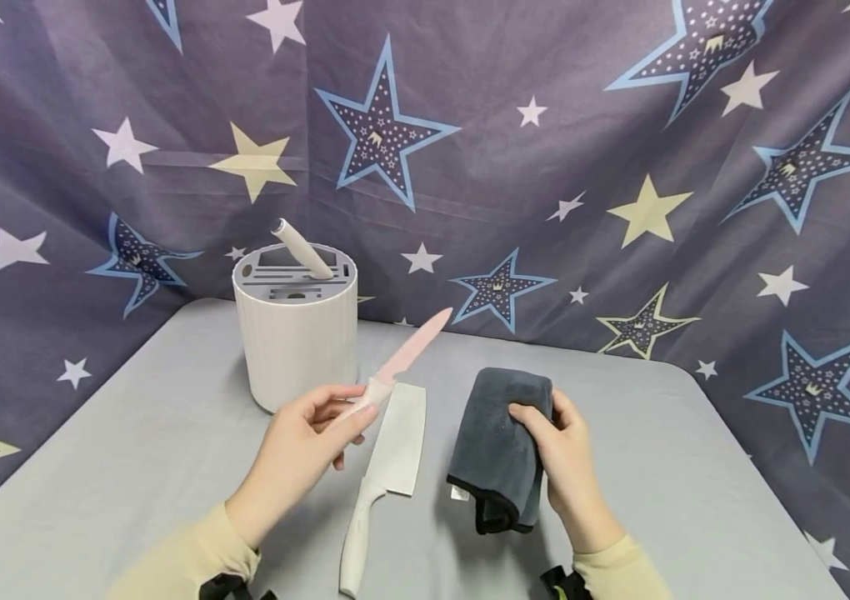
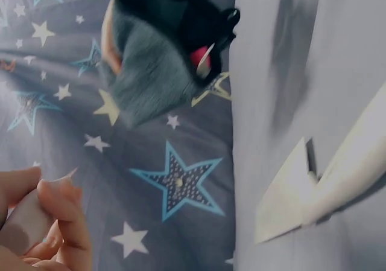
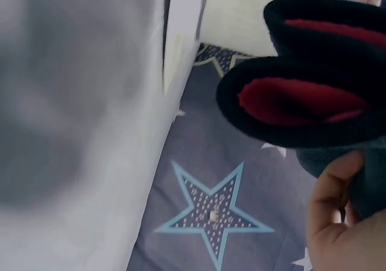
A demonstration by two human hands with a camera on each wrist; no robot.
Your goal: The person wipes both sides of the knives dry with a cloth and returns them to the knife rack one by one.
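Observation:
My left hand pinches the white handle of a small knife with a pink blade, its tip pointing up and to the right. In my right hand is a folded grey cloth with black edging, gripped by its right side above the table. Red lining shows between the folds in the right wrist view. Below and between the hands lies a white cleaver on the table, handle toward me. The left wrist view shows the left fingers around the handle, with the blade mostly hidden.
A white round knife block stands at the back left, with slots in its grey top. One white-handled tool leans in it. The grey table meets a star-patterned cloth backdrop behind.

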